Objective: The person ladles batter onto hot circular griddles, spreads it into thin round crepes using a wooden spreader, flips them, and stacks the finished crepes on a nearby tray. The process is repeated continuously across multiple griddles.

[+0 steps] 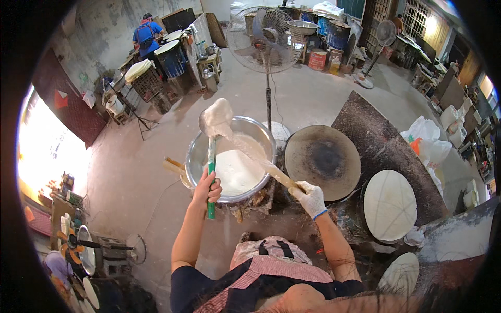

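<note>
A large metal basin (189, 156) stands before me, with pale, wet batter (238, 172) in it. My left hand (207, 188) grips the green handle (211, 156) of a ladle, whose bowl (202, 122) is raised over the basin's far left rim. A thick lump of batter (219, 111) fills that bowl. In a white knit glove, my right hand (309, 196) holds a wooden paddle (278, 174). The paddle slants across the basin, and its batter-coated far end meets the lump at the ladle. Right of the basin lies a round griddle (323, 162) with a dark centre.
A standing fan (266, 43) rises behind the basin. Thin round flatbreads (390, 205) lie on the right, beside a dark board (375, 133). Wooden handles (174, 166) jut out left of the basin. At the far left, a person in blue (146, 37) works by drums (172, 58).
</note>
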`<move>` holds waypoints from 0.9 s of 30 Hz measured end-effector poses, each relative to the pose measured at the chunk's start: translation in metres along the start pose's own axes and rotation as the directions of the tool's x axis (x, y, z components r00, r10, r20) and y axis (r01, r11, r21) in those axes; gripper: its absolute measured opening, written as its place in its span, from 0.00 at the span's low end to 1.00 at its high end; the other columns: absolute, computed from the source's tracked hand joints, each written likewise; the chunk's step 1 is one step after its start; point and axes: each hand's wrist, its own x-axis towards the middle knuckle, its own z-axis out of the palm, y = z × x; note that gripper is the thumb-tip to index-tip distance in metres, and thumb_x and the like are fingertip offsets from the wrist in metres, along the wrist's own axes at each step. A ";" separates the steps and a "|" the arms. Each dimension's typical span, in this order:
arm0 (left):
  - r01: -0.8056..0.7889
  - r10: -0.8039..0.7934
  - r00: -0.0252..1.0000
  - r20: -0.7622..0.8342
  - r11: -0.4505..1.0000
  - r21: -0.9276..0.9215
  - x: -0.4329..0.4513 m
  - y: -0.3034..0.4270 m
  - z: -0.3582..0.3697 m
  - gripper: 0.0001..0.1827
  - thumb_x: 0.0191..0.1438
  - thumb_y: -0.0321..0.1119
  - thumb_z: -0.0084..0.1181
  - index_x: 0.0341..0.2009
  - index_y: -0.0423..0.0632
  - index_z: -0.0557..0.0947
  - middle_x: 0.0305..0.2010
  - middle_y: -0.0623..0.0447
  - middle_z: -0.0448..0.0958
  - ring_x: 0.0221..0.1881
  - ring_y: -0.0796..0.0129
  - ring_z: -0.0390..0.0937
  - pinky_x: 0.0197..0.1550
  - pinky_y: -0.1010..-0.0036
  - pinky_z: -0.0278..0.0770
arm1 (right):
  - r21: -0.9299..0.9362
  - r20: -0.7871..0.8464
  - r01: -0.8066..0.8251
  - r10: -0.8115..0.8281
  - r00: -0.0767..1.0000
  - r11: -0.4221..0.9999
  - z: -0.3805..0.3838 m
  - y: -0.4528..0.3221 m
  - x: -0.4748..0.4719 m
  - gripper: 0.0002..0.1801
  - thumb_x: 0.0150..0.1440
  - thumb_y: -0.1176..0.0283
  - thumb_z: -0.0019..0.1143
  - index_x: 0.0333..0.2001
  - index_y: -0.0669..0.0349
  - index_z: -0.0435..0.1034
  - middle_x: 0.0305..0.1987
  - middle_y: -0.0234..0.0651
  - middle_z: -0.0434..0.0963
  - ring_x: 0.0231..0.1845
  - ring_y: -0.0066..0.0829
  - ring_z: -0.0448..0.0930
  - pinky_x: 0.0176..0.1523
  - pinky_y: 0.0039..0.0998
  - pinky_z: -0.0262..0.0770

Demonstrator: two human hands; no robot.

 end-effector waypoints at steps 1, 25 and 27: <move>0.006 -0.006 1.000 0.014 1.000 -0.012 -0.001 -0.005 0.011 0.06 0.60 0.40 0.39 0.43 0.66 0.65 0.15 0.62 0.53 0.09 0.81 0.48 0.06 0.88 0.46 | 0.059 0.002 -0.012 0.012 1.000 0.998 -0.001 0.004 -0.001 0.19 0.46 0.56 0.58 0.36 0.60 0.74 0.28 0.43 0.77 0.31 0.35 0.79 0.34 0.29 0.71; -0.247 -0.129 0.937 0.325 0.413 0.877 0.244 -0.201 0.193 0.36 0.49 0.22 0.42 0.63 0.59 0.53 0.17 0.51 0.64 0.15 0.65 0.64 0.17 0.67 0.64 | -0.317 -0.645 -0.591 0.288 0.708 0.742 -0.045 0.107 -0.107 0.16 0.50 0.60 0.52 0.42 0.51 0.73 0.33 0.45 0.77 0.31 0.41 0.78 0.34 0.33 0.73; -0.538 0.131 0.824 0.552 -0.128 0.833 0.269 -0.214 0.178 0.36 0.48 0.22 0.43 0.62 0.60 0.55 0.23 0.47 0.68 0.19 0.57 0.70 0.21 0.62 0.68 | -0.228 -0.658 -0.625 0.355 0.664 0.747 -0.047 0.133 -0.112 0.15 0.50 0.61 0.52 0.41 0.51 0.74 0.31 0.46 0.77 0.29 0.39 0.78 0.32 0.32 0.73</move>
